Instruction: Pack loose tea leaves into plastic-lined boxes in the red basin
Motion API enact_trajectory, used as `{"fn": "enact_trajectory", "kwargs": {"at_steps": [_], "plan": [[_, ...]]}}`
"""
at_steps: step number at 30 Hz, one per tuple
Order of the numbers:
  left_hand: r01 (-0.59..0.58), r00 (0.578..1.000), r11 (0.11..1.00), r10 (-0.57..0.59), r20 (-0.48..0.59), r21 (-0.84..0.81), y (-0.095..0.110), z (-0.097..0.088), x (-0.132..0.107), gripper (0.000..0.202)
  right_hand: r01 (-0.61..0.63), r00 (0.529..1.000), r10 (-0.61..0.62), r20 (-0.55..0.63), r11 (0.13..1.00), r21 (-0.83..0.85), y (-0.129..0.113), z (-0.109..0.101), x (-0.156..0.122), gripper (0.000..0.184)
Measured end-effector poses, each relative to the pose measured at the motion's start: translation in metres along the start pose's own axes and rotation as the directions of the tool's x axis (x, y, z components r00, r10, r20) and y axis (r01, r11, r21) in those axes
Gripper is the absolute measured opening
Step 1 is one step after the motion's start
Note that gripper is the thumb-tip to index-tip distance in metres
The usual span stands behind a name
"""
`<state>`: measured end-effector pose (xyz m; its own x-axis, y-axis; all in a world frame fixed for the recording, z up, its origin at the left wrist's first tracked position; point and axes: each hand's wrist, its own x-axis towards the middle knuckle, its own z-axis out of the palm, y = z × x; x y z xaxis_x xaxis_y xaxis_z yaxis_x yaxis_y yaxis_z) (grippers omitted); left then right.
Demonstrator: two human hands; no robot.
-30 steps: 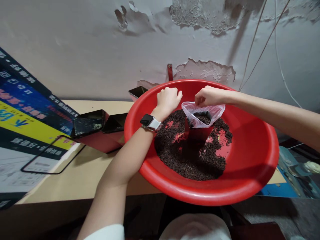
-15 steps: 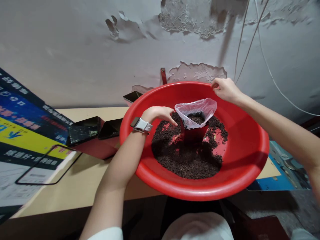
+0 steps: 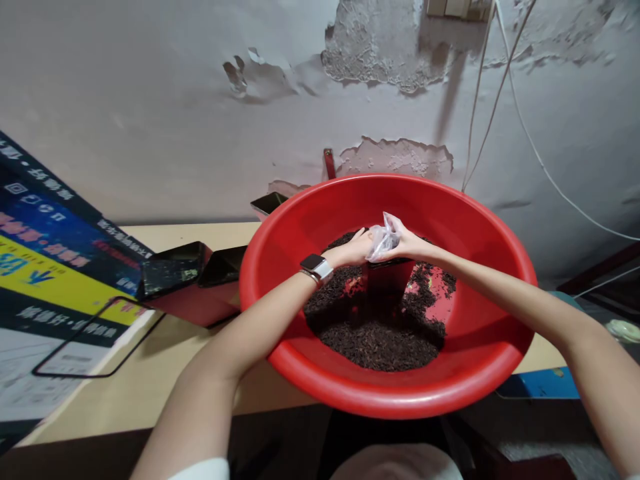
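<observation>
My left hand (image 3: 356,249), with a watch on its wrist, presses in against the gathered top of a clear plastic bag (image 3: 381,243). From the other side my right hand (image 3: 409,244) pinches the same bunched plastic. Both hands are closed on the bag; some of their fingers are hidden behind it. Below them stands a dark red open-topped box (image 3: 389,283), upright, with the bag lining it. Dark loose leaf-like bits (image 3: 380,347) lie around the box inside a large red basin (image 3: 400,402).
Dark-mouthed red boxes (image 3: 195,287) lie left of the basin on a pale table (image 3: 200,373). Another box (image 3: 269,203) is behind it. A black wire frame (image 3: 100,340) and a printed carton (image 3: 55,267) stand far left. Cables (image 3: 530,133) hang along the peeling wall.
My right hand has come from the basin's far rim to the bag. My left hand has moved right onto it. The bag's spread mouth is now gathered together.
</observation>
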<state>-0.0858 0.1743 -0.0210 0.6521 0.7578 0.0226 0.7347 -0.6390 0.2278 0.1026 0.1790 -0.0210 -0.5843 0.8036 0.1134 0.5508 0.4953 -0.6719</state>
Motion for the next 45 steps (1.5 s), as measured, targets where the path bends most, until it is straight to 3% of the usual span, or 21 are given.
{"fn": "enact_trajectory", "kwargs": {"at_steps": [3, 8, 11, 12, 14, 16, 20, 22, 25, 28, 31, 33, 36, 41, 45], "plan": [[0.060, 0.993, 0.997, -0.064, -0.096, -0.038, 0.001, 0.013, 0.003, 0.055, 0.014, 0.983, -0.026, -0.179, 0.997, -0.070, -0.001, 0.010, 0.000, 0.091], [0.172, 0.957, 0.964, -0.213, -0.197, -0.204, 0.012, 0.027, 0.008, 0.065, -0.003, 0.892, -0.059, -0.448, 0.990, -0.137, -0.002, 0.028, 0.001, 0.022], [0.227, 0.954, 0.933, -0.271, -0.130, -0.280, 0.016, 0.020, 0.007, 0.073, -0.060, 0.858, 0.000, -0.513, 0.993, -0.101, -0.002, 0.031, 0.009, 0.006], [0.248, 0.956, 0.919, -0.284, -0.079, -0.307, 0.015, 0.016, 0.005, 0.079, -0.085, 0.861, 0.027, -0.508, 0.992, -0.092, -0.002, 0.031, 0.013, 0.010], [0.272, 0.959, 0.894, -0.283, 0.023, -0.355, 0.010, 0.011, 0.002, 0.095, -0.097, 0.884, 0.045, -0.466, 0.991, -0.088, -0.003, 0.030, 0.020, 0.026], [0.250, 0.968, 0.897, -0.246, 0.058, -0.364, 0.004, 0.010, -0.001, 0.114, -0.080, 0.914, 0.018, -0.404, 0.988, -0.136, -0.003, 0.029, 0.026, 0.037], [0.149, 0.987, 0.945, -0.160, -0.014, -0.291, 0.000, 0.018, 0.001, 0.127, -0.068, 0.954, -0.052, -0.295, 0.921, -0.384, -0.003, 0.017, 0.028, 0.028], [0.155, 0.986, 0.949, -0.165, -0.014, -0.275, 0.001, 0.021, 0.003, 0.127, 0.045, 0.962, -0.189, -0.199, 0.824, -0.564, -0.001, 0.001, 0.022, 0.027], [0.175, 0.984, 0.948, -0.176, 0.018, -0.267, 0.003, 0.021, 0.004, 0.128, 0.342, 0.915, -0.390, 0.107, 0.605, -0.719, 0.000, -0.027, 0.008, 0.040], [0.183, 0.983, 0.948, -0.181, 0.031, -0.259, 0.005, 0.019, 0.003, 0.127, 0.463, 0.884, -0.335, 0.327, 0.519, -0.719, -0.003, -0.042, -0.004, 0.044], [0.211, 0.977, 0.937, -0.211, 0.031, -0.279, 0.007, 0.019, 0.002, 0.126, 0.321, 0.937, -0.106, 0.332, 0.635, -0.703, -0.010, -0.038, -0.006, 0.034], [0.227, 0.972, 0.929, -0.232, 0.019, -0.292, 0.007, 0.021, 0.003, 0.126, 0.127, 0.968, 0.062, 0.244, 0.719, -0.683, -0.016, -0.029, -0.002, 0.031], [0.233, 0.969, 0.931, -0.247, -0.015, -0.280, 0.008, 0.024, 0.005, 0.125, -0.105, 0.967, 0.232, 0.106, 0.741, -0.664, -0.025, -0.018, 0.008, 0.028], [0.174, 0.980, 0.978, -0.183, -0.078, -0.116, 0.013, 0.027, 0.004, 0.119, -0.304, 0.934, 0.355, -0.034, 0.743, -0.596, -0.027, -0.012, 0.012, 0.024], [-0.015, 0.995, 0.999, 0.019, -0.094, 0.048, 0.022, 0.027, 0.000, 0.097, -0.316, 0.948, 0.270, -0.168, 0.731, -0.605, -0.017, -0.012, -0.004, 0.025]]}}
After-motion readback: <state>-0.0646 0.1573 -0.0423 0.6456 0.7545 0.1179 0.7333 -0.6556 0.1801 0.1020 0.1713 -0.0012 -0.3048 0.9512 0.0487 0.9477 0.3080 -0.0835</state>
